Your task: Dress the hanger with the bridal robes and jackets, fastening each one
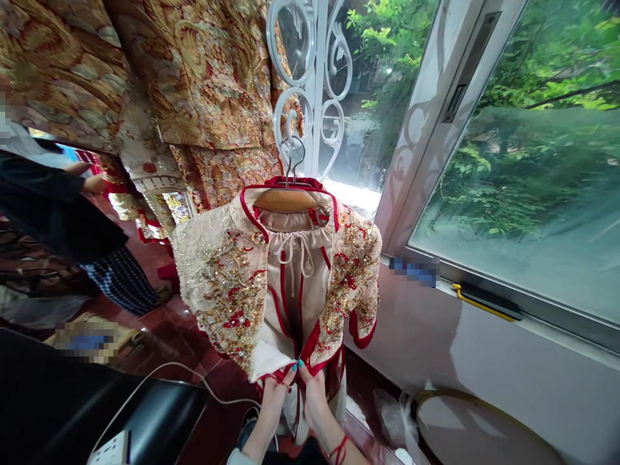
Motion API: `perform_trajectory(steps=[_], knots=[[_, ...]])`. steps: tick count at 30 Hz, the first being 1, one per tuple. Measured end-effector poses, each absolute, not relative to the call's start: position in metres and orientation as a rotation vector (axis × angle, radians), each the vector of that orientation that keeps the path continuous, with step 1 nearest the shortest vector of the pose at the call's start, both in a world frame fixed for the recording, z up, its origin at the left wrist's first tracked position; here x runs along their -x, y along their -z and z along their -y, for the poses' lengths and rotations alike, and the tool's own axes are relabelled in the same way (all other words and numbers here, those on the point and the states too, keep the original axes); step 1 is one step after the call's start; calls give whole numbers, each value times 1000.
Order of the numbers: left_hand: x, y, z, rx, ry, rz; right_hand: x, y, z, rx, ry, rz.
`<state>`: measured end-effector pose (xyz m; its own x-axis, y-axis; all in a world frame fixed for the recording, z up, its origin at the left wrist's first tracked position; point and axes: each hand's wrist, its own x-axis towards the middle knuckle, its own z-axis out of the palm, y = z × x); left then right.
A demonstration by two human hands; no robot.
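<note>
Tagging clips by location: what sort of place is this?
Probably a costume shop or dressing room: a beaded jacket on a hanger, ornate gold robes hung alongside.

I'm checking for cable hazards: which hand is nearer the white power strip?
Left. The left hand, at the jacket hem, is right of the power strip; the right hand is farther right.

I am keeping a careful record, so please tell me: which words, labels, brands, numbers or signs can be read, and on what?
No text can be read.
Blue item by the window: too blurred to read.
Blue patch at lower left: too blurred to read.
Beaded jacket: no lettering visible.
</note>
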<state>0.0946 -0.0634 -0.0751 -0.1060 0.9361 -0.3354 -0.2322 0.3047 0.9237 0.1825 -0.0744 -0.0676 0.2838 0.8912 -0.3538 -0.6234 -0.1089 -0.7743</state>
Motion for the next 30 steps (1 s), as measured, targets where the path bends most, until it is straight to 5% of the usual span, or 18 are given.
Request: perform_trajectory(steps=[25, 30], knots=[[-92, 77, 63, -808, -1137, -1283, -178, 68, 71, 1138, -1303, 237], [-91, 77, 65, -662, -1173, -1217, -209, 36, 72, 1258, -1530, 518]])
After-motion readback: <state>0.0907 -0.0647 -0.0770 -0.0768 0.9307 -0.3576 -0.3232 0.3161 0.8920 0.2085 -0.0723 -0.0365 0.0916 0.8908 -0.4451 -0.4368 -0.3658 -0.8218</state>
